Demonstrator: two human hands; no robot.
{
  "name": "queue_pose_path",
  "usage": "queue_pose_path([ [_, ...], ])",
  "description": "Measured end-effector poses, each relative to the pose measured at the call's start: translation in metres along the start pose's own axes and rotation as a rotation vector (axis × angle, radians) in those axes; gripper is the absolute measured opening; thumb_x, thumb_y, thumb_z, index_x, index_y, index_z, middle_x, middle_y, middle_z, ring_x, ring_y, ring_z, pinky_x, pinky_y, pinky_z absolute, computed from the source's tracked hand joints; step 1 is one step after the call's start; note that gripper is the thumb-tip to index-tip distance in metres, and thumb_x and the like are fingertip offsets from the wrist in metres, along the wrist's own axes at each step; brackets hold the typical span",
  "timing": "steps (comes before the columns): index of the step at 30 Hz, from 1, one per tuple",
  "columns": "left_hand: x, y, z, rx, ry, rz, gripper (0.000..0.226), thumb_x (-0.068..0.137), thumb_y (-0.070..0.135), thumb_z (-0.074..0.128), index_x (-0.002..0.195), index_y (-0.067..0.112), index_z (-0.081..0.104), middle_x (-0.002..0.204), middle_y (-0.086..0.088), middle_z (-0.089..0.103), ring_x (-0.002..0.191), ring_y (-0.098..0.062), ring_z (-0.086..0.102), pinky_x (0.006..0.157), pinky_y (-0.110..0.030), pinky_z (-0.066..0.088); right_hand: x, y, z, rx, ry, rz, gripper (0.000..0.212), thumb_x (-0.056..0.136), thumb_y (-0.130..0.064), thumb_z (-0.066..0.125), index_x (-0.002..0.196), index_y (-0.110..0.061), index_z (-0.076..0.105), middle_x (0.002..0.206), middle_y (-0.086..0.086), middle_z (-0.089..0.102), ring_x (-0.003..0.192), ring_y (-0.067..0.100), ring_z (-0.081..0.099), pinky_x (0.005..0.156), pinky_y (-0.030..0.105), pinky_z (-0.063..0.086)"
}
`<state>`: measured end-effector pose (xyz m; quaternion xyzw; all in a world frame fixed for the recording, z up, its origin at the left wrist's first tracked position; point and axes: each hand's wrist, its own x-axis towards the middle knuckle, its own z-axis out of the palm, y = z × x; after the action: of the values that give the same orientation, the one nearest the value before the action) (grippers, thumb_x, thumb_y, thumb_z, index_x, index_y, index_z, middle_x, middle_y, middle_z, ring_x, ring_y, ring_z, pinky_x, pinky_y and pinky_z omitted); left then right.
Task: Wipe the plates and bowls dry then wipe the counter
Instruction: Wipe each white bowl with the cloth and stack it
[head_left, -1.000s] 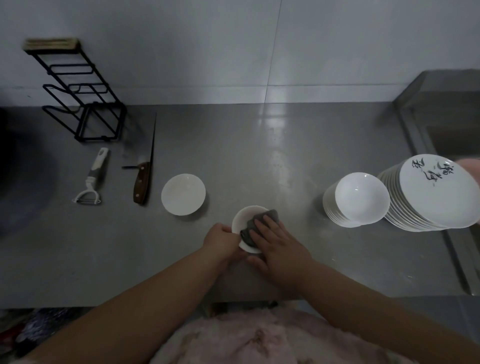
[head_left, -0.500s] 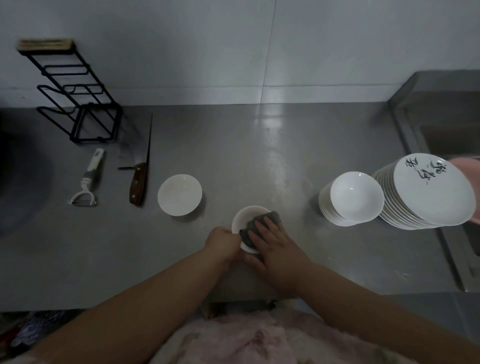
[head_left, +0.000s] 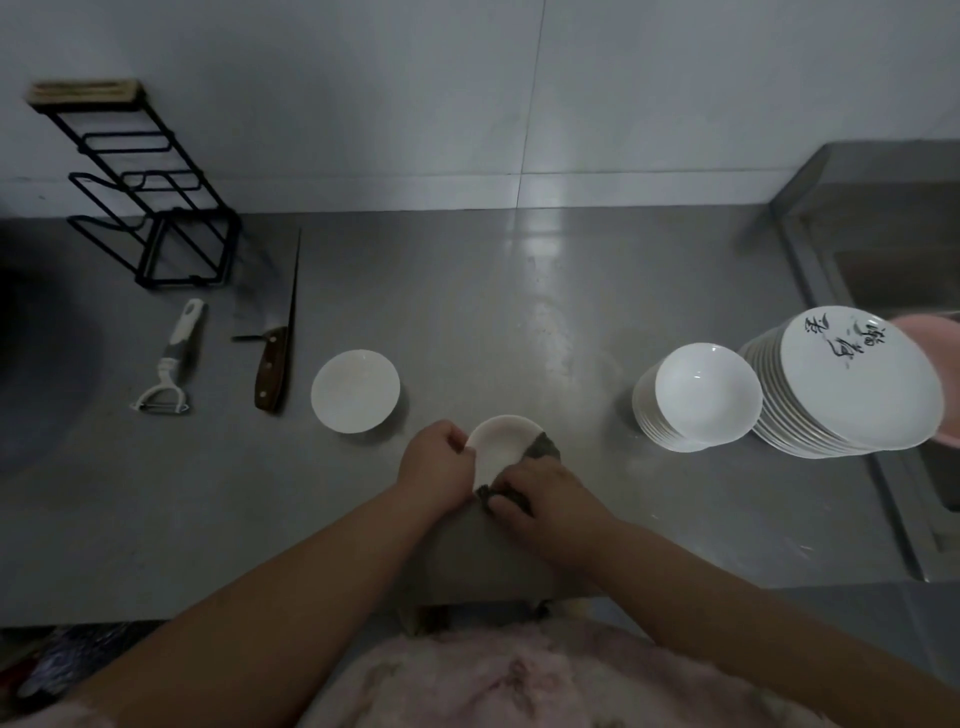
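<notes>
My left hand (head_left: 439, 460) grips the left rim of a small white bowl (head_left: 501, 447), tilted above the steel counter (head_left: 519, 322) near its front edge. My right hand (head_left: 545, 493) presses a dark grey cloth (head_left: 540, 449) around the bowl's right and lower rim. A single white bowl (head_left: 356, 391) sits on the counter to the left. To the right stand a stack of white bowls (head_left: 696, 397) and a stack of white plates (head_left: 852, 384), the top plate bearing black brush writing.
A knife with a wooden handle (head_left: 275, 353) and a white peeler (head_left: 174, 358) lie at the left. A black wire rack (head_left: 150, 208) stands at the back left. A sink (head_left: 904, 270) lies at the right, with a pink basin edge (head_left: 940, 374) behind the plates.
My right hand with the cloth slid from inside the bowl down to its lower right rim, uncovering the bowl's inside. My left hand kept its grip.
</notes>
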<state>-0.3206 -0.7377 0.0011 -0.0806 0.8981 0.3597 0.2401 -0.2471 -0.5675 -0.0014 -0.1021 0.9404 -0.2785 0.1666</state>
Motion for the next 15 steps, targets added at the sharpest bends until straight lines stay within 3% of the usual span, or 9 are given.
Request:
queue_pose_path([
  [2, -0.006, 0.002, 0.0, -0.003, 0.012, 0.015, 0.002, 0.088, 0.02, 0.063, 0.087, 0.02, 0.061, 0.082, 0.003, 0.064, 0.08, -0.019, 0.062, 0.071, -0.031, 0.049, 0.003, -0.002, -0.014, 0.096, 0.023, 0.047, 0.04, 0.096, -0.052, 0.054, 0.062, -0.031, 0.05, 0.065, -0.011, 0.053, 0.067, 0.011, 0.05, 0.066, 0.031, 0.039],
  [4, -0.011, 0.007, -0.003, -0.01, 0.028, 0.043, 0.005, 0.088, 0.02, 0.063, 0.085, 0.021, 0.059, 0.08, 0.002, 0.064, 0.077, -0.018, 0.061, 0.067, -0.031, 0.047, 0.005, -0.005, -0.03, 0.051, 0.024, 0.121, 0.05, 0.097, -0.049, 0.057, 0.053, -0.028, 0.044, 0.056, -0.008, 0.048, 0.058, 0.007, 0.048, 0.059, 0.027, 0.033],
  [6, -0.015, 0.015, -0.008, -0.031, 0.047, 0.066, 0.008, 0.089, 0.019, 0.061, 0.083, 0.022, 0.057, 0.078, 0.002, 0.063, 0.073, -0.016, 0.059, 0.061, -0.031, 0.044, 0.005, -0.009, -0.048, -0.081, 0.05, 0.209, 0.047, 0.098, -0.053, 0.054, 0.059, -0.026, 0.051, 0.062, -0.005, 0.054, 0.061, 0.012, 0.056, 0.057, 0.027, 0.039],
  [9, -0.016, 0.033, -0.025, -0.052, 0.101, 0.089, 0.009, 0.089, 0.018, 0.06, 0.083, 0.021, 0.054, 0.077, 0.001, 0.062, 0.07, -0.013, 0.057, 0.059, -0.031, 0.043, 0.006, -0.014, -0.074, -0.145, 0.113, 0.349, 0.032, 0.096, -0.058, 0.052, 0.085, -0.028, 0.052, 0.074, -0.007, 0.058, 0.068, 0.017, 0.059, 0.062, 0.029, 0.047],
  [13, -0.016, 0.056, -0.053, -0.121, 0.172, 0.117, 0.01, 0.089, 0.02, 0.062, 0.083, 0.023, 0.054, 0.078, 0.002, 0.063, 0.07, -0.016, 0.062, 0.064, -0.038, 0.055, 0.011, -0.016, -0.107, 0.053, 0.18, 0.474, 0.033, 0.094, -0.059, 0.055, 0.115, -0.034, 0.048, 0.092, -0.007, 0.071, 0.077, 0.016, 0.067, 0.068, 0.033, 0.056],
  [15, -0.017, 0.067, -0.065, -0.187, 0.192, 0.127, 0.009, 0.089, 0.022, 0.062, 0.083, 0.024, 0.055, 0.081, 0.0, 0.065, 0.07, -0.022, 0.068, 0.064, -0.044, 0.061, 0.016, -0.022, -0.122, 0.142, 0.209, 0.448, 0.025, 0.096, -0.054, 0.051, 0.114, -0.037, 0.056, 0.086, -0.009, 0.073, 0.075, 0.016, 0.069, 0.071, 0.037, 0.06],
])
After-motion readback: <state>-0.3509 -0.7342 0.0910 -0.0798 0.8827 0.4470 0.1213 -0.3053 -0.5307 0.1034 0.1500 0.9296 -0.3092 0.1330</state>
